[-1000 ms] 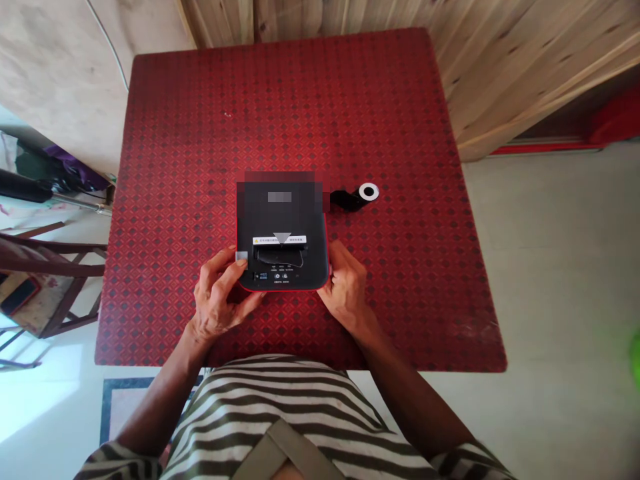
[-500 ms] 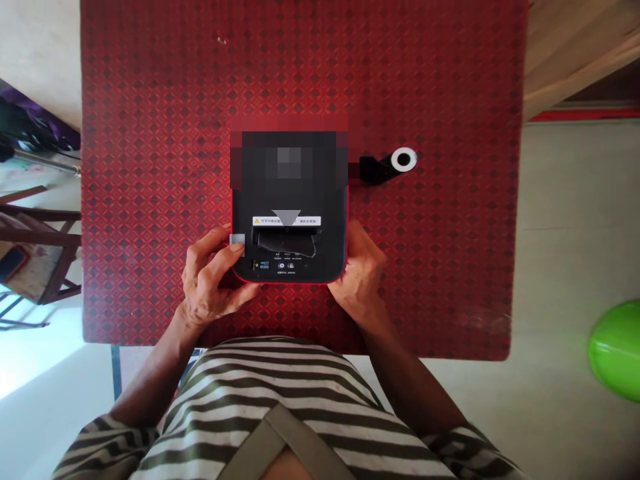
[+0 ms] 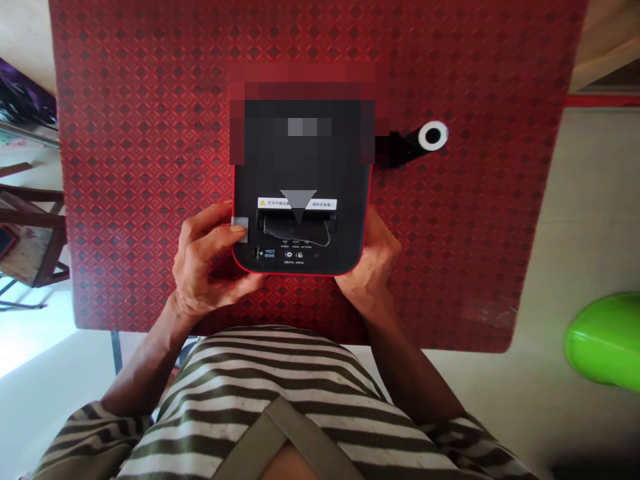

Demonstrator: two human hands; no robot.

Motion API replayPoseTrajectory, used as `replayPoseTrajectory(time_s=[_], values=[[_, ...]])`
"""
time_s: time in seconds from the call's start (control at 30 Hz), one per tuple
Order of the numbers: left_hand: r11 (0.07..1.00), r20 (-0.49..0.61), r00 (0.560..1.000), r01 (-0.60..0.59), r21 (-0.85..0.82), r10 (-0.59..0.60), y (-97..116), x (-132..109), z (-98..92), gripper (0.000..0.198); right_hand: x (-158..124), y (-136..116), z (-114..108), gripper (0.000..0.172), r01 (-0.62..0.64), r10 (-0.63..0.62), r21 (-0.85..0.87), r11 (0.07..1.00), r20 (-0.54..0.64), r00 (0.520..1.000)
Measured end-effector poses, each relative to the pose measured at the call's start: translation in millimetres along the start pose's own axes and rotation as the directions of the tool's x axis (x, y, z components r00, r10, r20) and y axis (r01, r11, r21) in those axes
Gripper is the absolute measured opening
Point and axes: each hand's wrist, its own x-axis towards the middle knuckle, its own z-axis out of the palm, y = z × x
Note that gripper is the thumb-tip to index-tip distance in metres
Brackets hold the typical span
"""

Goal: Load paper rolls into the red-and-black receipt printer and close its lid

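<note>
Between my hands is a black receipt printer (image 3: pixel 300 180) with a red rim, a paper slot, small printed icons and a white warning strip. Its far end is blurred by mosaic blocks. My left hand (image 3: pixel 205 257) grips the near left corner, the thumb below the front edge and a fingertip on a small grey square (image 3: pixel 241 230) at the side. My right hand (image 3: pixel 373 260) is closed on the near right side, its fingertips hidden by the printer. A clear curled film (image 3: pixel 297 230) lies at the slot.
The table (image 3: pixel 475 233) has a red patterned cover. Beyond the printer's right side lies a black item with a white ring-shaped end (image 3: pixel 433 136). A wooden chair (image 3: pixel 35 233) stands at the left, and a bright green rounded object (image 3: pixel 607 340) is at the lower right.
The printer, table and ringed item look larger and sit higher in view, as the camera has come closer. Both hands keep their hold on the printer.
</note>
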Motion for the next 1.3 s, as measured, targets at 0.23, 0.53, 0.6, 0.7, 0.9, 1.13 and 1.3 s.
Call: replayPoseTrajectory(time_s=[0.23,0.53,0.6,0.7,0.9,1.13,1.3], values=[[1.0,0.004,1.0,0.016,0.005,-0.016,0,2,0.4,0.048,0,0,1,0.017,0.014,-0.014,0.018,1.0,-0.005,1.0],[0.996,-0.051,0.995,-0.082,0.04,0.084,-6,1,8.0,0.059,-2,2,4,0.015,-0.019,0.019,0.009,1.0,0.001,1.0],[0.993,-0.055,0.993,-0.101,0.057,0.104,-6,-1,8.0,0.059,-2,3,2,0.015,-0.045,0.045,0.014,0.999,0.002,0.999],[0.992,-0.062,0.992,-0.106,0.071,0.111,-7,-5,8.0,0.065,0,-3,-11,0.015,-0.101,0.101,0.006,0.995,-0.078,0.992],[0.995,-0.065,0.994,-0.09,0.038,0.092,-9,-10,12.3,0.097,39,-55,-52,0.021,0.19,-0.208,-0.185,0.964,-0.083,0.975],[0.998,-0.059,0.996,-0.064,-0.021,0.063,-9,-13,13.9,0.107,101,-81,-23,0.017,0.46,-0.235,-0.334,0.823,0.538,0.81],[0.999,-0.038,0.999,-0.032,-0.018,0.031,-7,-13,14.0,0.097,115,-80,1,0.018,0.485,-0.135,-0.443,0.754,0.618,0.774]])
